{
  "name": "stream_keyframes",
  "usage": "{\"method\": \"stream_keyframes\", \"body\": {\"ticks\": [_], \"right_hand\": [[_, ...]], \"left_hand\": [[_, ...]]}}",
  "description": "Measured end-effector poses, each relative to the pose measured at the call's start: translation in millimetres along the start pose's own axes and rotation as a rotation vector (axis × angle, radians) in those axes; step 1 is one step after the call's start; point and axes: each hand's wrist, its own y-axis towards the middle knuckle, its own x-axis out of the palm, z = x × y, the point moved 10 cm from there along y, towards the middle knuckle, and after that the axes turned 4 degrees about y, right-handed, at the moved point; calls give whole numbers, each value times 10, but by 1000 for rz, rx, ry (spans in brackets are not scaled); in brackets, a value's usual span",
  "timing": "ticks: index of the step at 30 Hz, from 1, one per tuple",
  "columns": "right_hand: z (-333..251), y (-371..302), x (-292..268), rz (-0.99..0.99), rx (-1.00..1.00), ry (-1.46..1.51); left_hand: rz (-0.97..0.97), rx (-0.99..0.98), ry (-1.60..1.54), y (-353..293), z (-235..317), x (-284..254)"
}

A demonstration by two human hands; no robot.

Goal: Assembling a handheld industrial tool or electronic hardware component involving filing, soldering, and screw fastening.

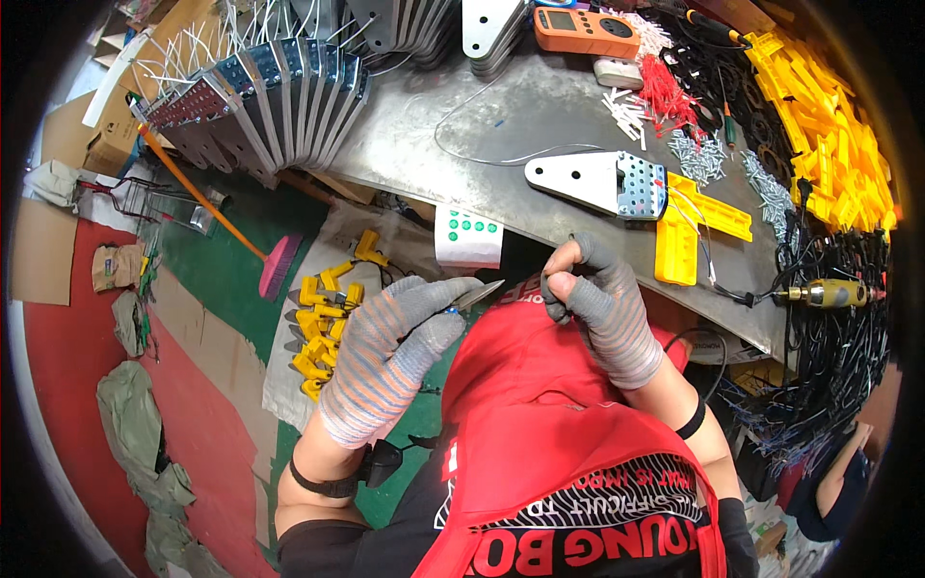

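My left hand [393, 352], in a striped grey glove, is closed on a small pointed metal piece [480, 293] whose tip points right; a spot of blue shows by the fingers, and the rest is hidden. My right hand [602, 313], gloved with some fingertips bare, is curled with thumb and fingers together; I cannot make out anything in it. Both are raised over the red apron [540, 385], apart from each other. Beyond the right hand, a white metal plate with a perforated block [641, 187] lies on the bench beside yellow plastic handle halves [677, 241].
The metal bench [414, 140] carries standing metal plates [279, 106] with white wires, an orange meter [586, 35], screws [698, 154], yellow plastic parts [833, 135] and black cables [829, 356]. A powered screwdriver [827, 294] lies at right. Yellow-handled pieces [316, 337] and a pink broom [279, 266] are lower left.
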Motion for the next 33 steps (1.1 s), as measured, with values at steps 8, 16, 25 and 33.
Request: {"method": "stream_keyframes", "body": {"ticks": [8,16,25,33], "right_hand": [[-17,-23,28,-3,-2,19],[-22,-38,27,-11,19,-38],[-53,-40,37,-15,-38,-80],[-123,-72,46,25,-97,-130]], "left_hand": [[-42,130,250,57,114,147],[-36,109,147,91,40,296],[19,163,134,75,41,353],[-9,184,141,62,76,375]]}}
